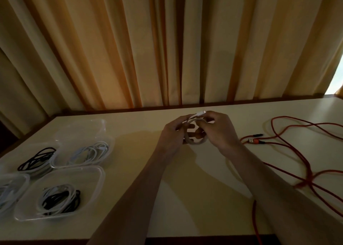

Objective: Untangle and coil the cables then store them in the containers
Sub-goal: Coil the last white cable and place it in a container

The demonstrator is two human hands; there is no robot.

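Dim room, orange curtains (167, 46) behind a pale table (185, 179). I hold a white cable (194, 133) coiled into a small ring above the table's middle. My left hand (172, 133) grips the ring's left side, fingers curled round the loops. My right hand (220, 129) pinches the top of the ring by the plug end (201, 112), which sticks up loose between thumb and fingers.

Four clear containers (61, 194) sit at the left, well apart from my hands. The near one holds white and black coils, the one behind it (83, 148) holds white coils, a black cable (37, 158) lies in the far-left one, and the one at the edge is cut off.

A red cable (297, 146) sprawls uncoiled at the right; one strand runs close by my right forearm and off the front edge.

Risks, as I judge them:
- The plug tail isn't tucked. If I ease either grip, the stiff loops likely spring open and I coil again.
- Carrying the ring left one-handed could let the loops slide apart.
- Dropping it onto the mixed coils could snag it with them.
- My right forearm could catch the red strand and drag it into a worse knot, or pull it off the table.
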